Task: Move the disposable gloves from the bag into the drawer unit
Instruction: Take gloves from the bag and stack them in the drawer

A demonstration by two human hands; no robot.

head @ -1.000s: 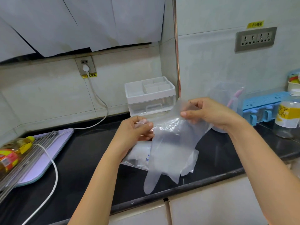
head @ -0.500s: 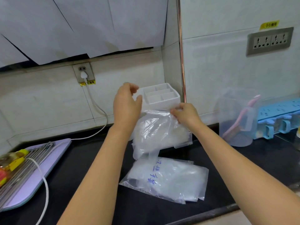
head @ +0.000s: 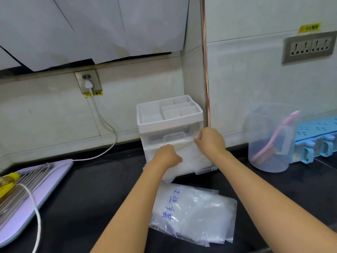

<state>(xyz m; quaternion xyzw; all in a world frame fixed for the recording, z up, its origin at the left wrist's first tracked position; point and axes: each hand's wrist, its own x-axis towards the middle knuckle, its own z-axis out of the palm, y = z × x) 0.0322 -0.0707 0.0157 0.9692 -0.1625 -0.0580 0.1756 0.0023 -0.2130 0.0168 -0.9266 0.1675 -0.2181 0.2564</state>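
Gloves (head: 189, 157) going into the drawer unit (head: 170, 123)!
Left hand (head: 168, 157) and right hand (head: 210, 141) are both gripping them at its open drawer; bag (head: 193, 214) lying just in front.

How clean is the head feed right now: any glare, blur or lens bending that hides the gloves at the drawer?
Head view: light is soft and even, with no hard glare; the wide-angle lens bows the copper strip; the gloves blend into the clear drawer unit, so their edges are hard to tell; the left hand and right hand look slightly soft; the bag shows only faint sheen.
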